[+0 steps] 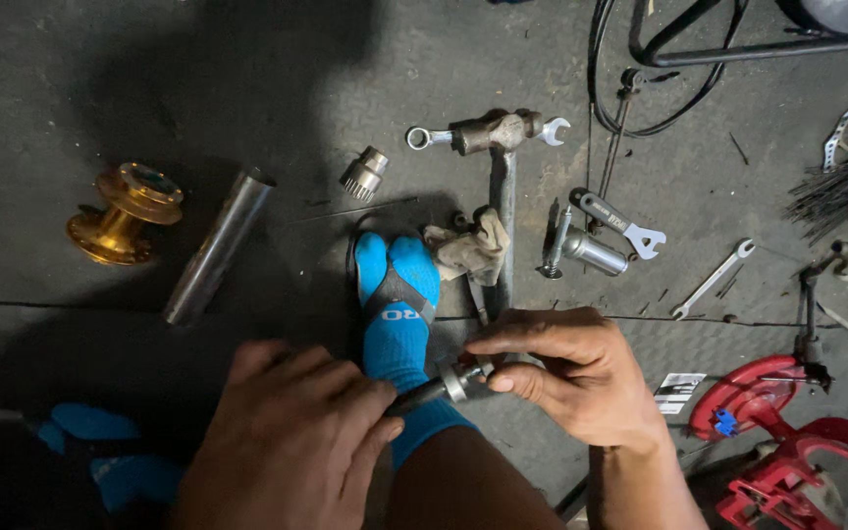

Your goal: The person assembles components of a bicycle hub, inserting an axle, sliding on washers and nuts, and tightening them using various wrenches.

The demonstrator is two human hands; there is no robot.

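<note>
– Dark rubbery floor mat takes up nearly everything, doesn't it? What's the biggest thing on it?

– At the near right, a red metal stand. Next down, a steel tube lying far left, with a gold wheel hub just to its left.

– And in the middle?

– A hammer, head far and handle pointing near, lying across a long spanner. Near it, a foot in a blue sock under a sandal strap.

– The hands?

– Left hand is wrapped shut around a dark rod. Right hand pinches the small silver fitting on the rod's end between thumb and fingers. The rod sits just above the blue sock, between the two hands.

– Smaller bits?

– A crumpled rag beside the hammer handle, a flat spanner and a thin one to the right, and a little toothed socket far of the foot.
</note>
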